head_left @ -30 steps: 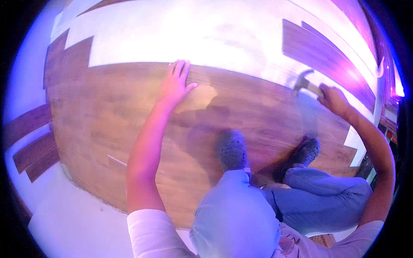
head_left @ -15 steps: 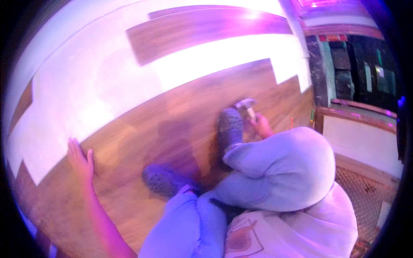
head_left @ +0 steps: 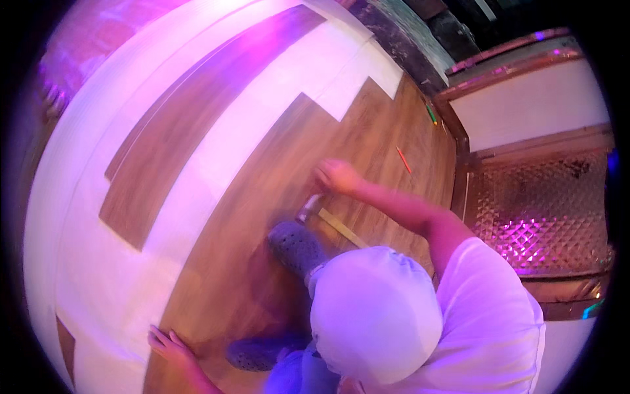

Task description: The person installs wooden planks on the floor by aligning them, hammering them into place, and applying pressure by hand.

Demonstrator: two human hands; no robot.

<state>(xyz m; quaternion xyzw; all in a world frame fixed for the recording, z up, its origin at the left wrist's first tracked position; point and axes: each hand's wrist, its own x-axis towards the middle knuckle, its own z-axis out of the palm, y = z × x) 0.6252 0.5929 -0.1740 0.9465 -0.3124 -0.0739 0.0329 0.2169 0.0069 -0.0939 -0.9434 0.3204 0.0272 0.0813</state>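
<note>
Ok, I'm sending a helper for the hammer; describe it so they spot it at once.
On the brown plank floor, find the dark, hole-dotted shoe nearest the right hand. The hammer lies by that shoe's toe, its pale yellowish handle running toward the knee. Unlike the slim orange stick farther right, it has a metallic head.

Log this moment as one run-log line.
left hand: at wood flooring edge | right hand: near hammer, not gripping it; finger pose blurred | hammer: on flooring beside shoe
</note>
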